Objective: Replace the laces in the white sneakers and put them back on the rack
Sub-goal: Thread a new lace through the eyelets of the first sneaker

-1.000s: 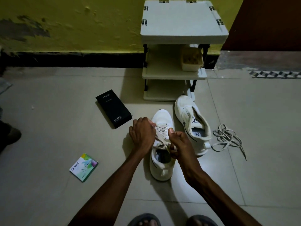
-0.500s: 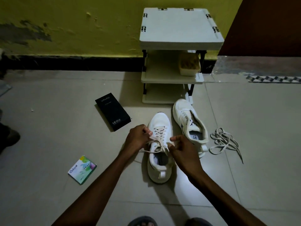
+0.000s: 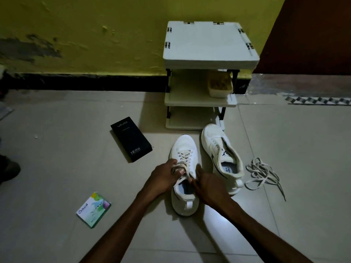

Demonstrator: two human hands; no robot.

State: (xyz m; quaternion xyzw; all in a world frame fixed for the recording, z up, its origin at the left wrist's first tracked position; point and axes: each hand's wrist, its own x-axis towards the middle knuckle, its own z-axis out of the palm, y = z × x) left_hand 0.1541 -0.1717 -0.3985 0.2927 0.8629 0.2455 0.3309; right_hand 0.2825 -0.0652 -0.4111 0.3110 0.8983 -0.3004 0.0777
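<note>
Sneaker (image 3: 185, 146) toe near rack (image 3: 190, 125) edge; left hand (image 3: 163, 177), right hand (image 3: 209, 185) pinch lace (image 3: 182, 155).

You are working in a home: a small white shoe rack (image 3: 207, 42) is standing against a flaking yellow wall (image 3: 85, 35), and a phone box (image 3: 131, 139) is lying on floor tiles (image 3: 66, 158) left of it.

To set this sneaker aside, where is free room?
Bare floor: between the black box and the green packet; right of loose laces. The rack top is bare. Crowded: laced sneaker held by left hand and right hand, beside unlaced sneaker.
</note>
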